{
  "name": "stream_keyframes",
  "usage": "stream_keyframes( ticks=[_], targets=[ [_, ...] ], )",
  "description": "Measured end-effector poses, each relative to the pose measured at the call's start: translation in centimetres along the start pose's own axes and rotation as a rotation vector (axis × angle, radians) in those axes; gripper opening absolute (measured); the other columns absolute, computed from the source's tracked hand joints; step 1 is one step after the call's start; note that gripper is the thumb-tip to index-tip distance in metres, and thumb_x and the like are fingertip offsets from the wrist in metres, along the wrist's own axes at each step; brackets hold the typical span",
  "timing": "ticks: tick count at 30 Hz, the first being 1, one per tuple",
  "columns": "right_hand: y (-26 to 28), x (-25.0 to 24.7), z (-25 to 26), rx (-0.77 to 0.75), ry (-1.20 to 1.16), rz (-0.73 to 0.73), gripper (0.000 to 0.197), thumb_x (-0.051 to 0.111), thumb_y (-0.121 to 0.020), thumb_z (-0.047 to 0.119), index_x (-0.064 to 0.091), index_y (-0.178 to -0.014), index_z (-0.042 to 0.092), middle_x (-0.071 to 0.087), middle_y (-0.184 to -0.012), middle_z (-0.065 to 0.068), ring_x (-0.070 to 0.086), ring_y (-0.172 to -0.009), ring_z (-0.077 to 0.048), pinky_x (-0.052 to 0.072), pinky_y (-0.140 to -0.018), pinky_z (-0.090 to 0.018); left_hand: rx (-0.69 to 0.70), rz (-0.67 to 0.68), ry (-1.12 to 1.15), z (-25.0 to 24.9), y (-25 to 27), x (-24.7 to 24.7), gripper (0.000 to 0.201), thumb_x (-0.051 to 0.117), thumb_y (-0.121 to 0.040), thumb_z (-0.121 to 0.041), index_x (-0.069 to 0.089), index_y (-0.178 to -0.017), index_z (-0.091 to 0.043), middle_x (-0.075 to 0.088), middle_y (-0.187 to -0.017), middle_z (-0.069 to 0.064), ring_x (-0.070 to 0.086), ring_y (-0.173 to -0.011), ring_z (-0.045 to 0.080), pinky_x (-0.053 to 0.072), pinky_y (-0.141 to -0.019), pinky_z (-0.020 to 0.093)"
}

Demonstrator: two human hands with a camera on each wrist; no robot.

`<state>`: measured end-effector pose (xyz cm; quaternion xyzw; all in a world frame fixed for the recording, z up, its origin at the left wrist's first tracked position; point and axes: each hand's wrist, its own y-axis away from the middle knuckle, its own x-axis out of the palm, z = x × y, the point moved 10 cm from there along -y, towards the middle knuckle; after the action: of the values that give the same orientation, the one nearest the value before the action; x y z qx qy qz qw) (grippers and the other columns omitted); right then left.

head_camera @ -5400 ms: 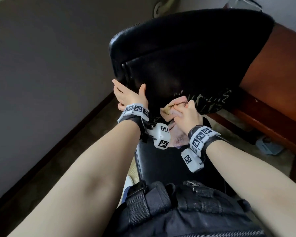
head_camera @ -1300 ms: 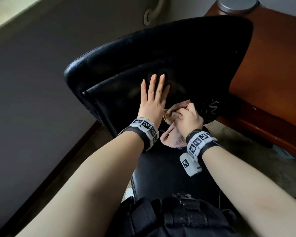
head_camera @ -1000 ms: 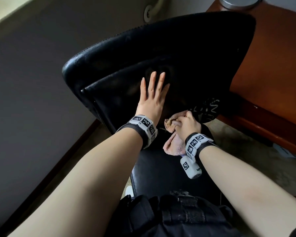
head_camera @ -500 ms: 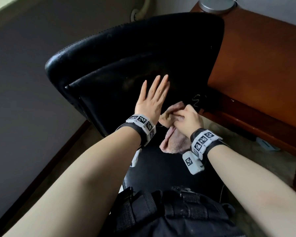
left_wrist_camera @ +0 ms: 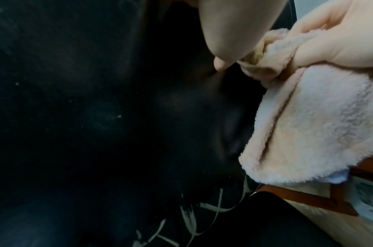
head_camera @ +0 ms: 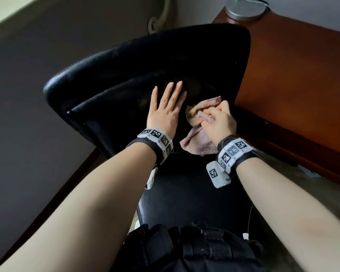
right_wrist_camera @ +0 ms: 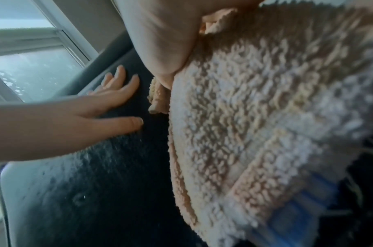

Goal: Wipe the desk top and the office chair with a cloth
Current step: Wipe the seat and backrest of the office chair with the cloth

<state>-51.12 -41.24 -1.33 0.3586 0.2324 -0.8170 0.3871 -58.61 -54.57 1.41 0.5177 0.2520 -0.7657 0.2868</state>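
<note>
Since half a second back, my right hand (head_camera: 220, 120) has carried the pink cloth (head_camera: 196, 134) up toward the backrest's right edge. It grips the bunched cloth against the black office chair (head_camera: 126, 75), its tail hanging over the seat's rear edge. Beside it, my left hand (head_camera: 165, 112) lies flat, fingers straight, on the backrest. Beyond the chair's right edge stands the desk (head_camera: 292, 79).
</note>
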Motion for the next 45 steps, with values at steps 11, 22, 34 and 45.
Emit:
stream_keyframes(
  ticks=[11, 22, 34, 45],
  targets=[
    [1.8, 4.7, -1.8, 0.012, 0.116, 0.07, 0.01, 0.065, -0.074, 0.011, 0.066, -0.084, 0.01, 0.047, -0.106, -0.009, 0.054, -0.075, -0.027, 0.031, -0.059, -0.026, 0.002, -0.022, 0.012, -0.2, 0.1, 0.5, 0.072, 0.038, -0.097, -0.032, -0.007, -0.151, -0.017, -0.017, -0.158, 0.006, -0.014, -0.145, 0.026, -0.023, -0.106, 0.053],
    [4.2, 9.0, -5.0, 0.151, 0.178, 0.314, 0.022, 0.057, -0.084, 0.013, 0.067, -0.103, 0.014, 0.042, -0.122, -0.005, 0.059, -0.089, -0.027, 0.043, -0.071, -0.029, -0.004, -0.029, 0.038, -0.4, 0.1, 0.5, 0.074, 0.042, -0.095, -0.027, -0.004, -0.152, -0.018, -0.014, -0.159, 0.005, -0.011, -0.146, 0.025, -0.022, -0.106, 0.053],
    [6.0, 6.5, -8.2, 0.262, 0.205, 0.418, 0.028, 0.055, -0.084, 0.02, 0.067, -0.108, 0.023, 0.044, -0.114, 0.003, 0.056, -0.086, -0.02, 0.046, -0.073, -0.029, -0.067, -0.02, 0.069, -1.6, 0.5, -0.6, 0.073, 0.04, -0.096, -0.03, -0.003, -0.151, -0.012, -0.016, -0.158, 0.01, -0.013, -0.145, 0.028, -0.018, -0.11, 0.053],
    [1.6, -6.2, -1.7, -0.114, -0.112, -0.288, 0.028, 0.059, -0.065, 0.013, 0.074, -0.088, 0.015, 0.054, -0.088, -0.008, 0.056, -0.066, -0.023, 0.047, -0.056, -0.027, -0.038, -0.104, 0.117, -3.8, -2.3, -2.2, 0.066, 0.029, -0.098, -0.022, -0.009, -0.15, -0.013, -0.013, -0.158, 0.009, -0.011, -0.146, 0.024, -0.016, -0.114, 0.044]
  ],
)
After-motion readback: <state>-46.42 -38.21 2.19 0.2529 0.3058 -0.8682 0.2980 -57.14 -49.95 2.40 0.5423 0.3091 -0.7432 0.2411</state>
